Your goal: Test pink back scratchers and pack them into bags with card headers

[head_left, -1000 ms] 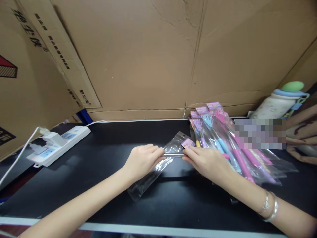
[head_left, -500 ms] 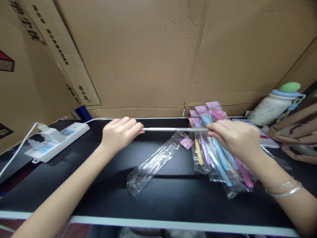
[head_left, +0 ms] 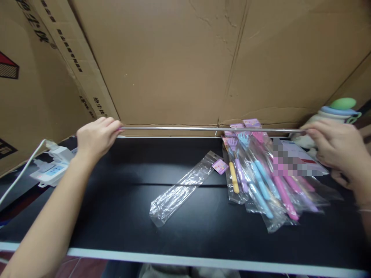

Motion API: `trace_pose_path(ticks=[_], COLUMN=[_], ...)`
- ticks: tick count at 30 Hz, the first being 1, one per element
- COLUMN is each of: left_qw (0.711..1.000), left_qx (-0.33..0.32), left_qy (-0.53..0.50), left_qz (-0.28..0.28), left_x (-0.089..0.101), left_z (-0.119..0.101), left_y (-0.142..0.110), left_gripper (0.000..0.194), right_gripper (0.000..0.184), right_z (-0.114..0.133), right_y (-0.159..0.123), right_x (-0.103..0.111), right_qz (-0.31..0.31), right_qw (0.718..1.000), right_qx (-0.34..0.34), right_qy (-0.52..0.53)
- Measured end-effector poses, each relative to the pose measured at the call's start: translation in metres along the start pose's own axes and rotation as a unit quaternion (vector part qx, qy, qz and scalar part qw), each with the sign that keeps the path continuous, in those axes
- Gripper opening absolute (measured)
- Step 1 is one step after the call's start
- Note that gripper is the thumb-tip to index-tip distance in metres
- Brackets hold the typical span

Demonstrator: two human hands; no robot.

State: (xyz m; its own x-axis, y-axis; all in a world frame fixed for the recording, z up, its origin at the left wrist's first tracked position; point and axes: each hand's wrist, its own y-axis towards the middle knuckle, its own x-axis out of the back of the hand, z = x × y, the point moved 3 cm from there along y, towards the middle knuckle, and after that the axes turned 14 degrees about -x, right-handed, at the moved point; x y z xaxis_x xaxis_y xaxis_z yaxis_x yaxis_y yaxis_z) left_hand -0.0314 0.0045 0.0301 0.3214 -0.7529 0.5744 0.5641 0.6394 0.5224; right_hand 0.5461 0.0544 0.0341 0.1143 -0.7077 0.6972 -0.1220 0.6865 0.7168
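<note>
A thin silver telescopic back scratcher (head_left: pixel 203 129) is stretched out level above the back edge of the black table (head_left: pixel 121 216). My left hand (head_left: pixel 98 137) is closed round one end, where a bit of pink-purple shows at the fingers. Closed on the other end is my right hand (head_left: pixel 336 143), in front of the bottle; both ends are mostly hidden in my fists. Below the rod lies an empty clear plastic bag (head_left: pixel 182 191) with a purple card. To its right, several bagged back scratchers (head_left: pixel 262 181) in yellow, purple, blue and pink overlap in a pile.
Cardboard walls (head_left: pixel 174 69) stand at the back and left. A white power strip (head_left: pixel 53 173) with plugs and a cable sits at the left, partly behind my forearm. On the right are a partly blurred flat packet (head_left: pixel 310 160) and a pale bottle with a green-topped lid (head_left: pixel 343 103).
My hands have moved far apart, left hand leftward and right hand rightward, and both have risen. The metal rod between them has grown much longer. The bags have stayed in place.
</note>
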Motion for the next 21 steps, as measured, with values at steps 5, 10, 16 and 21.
trace_pose_path(ticks=[5,10,16,21], left_qw=[0.999,0.997,0.992,0.991], left_qx=[0.025,0.034,0.122,0.109], left_qy=[-0.011,-0.055,-0.041,-0.077], left_qz=[0.032,0.032,0.002,-0.001], left_x=[-0.016,-0.013,-0.005,-0.012], left_z=[0.018,0.013,0.010,0.001], left_y=[-0.018,-0.014,-0.014,-0.012], left_gripper=[0.034,0.034,0.037,0.037], right_gripper=[0.055,0.043,0.042,0.033], right_z=[-0.032,-0.026,-0.013,-0.011], right_y=[-0.005,-0.006,-0.011,-0.015], right_x=[0.000,0.004,0.010,0.006], right_qz=[0.045,0.037,-0.076,-0.126], right_qw=[0.998,0.995,0.986,0.976], right_qx=[-0.047,-0.088,-0.148,-0.180], right_qy=[0.024,0.018,-0.025,0.001])
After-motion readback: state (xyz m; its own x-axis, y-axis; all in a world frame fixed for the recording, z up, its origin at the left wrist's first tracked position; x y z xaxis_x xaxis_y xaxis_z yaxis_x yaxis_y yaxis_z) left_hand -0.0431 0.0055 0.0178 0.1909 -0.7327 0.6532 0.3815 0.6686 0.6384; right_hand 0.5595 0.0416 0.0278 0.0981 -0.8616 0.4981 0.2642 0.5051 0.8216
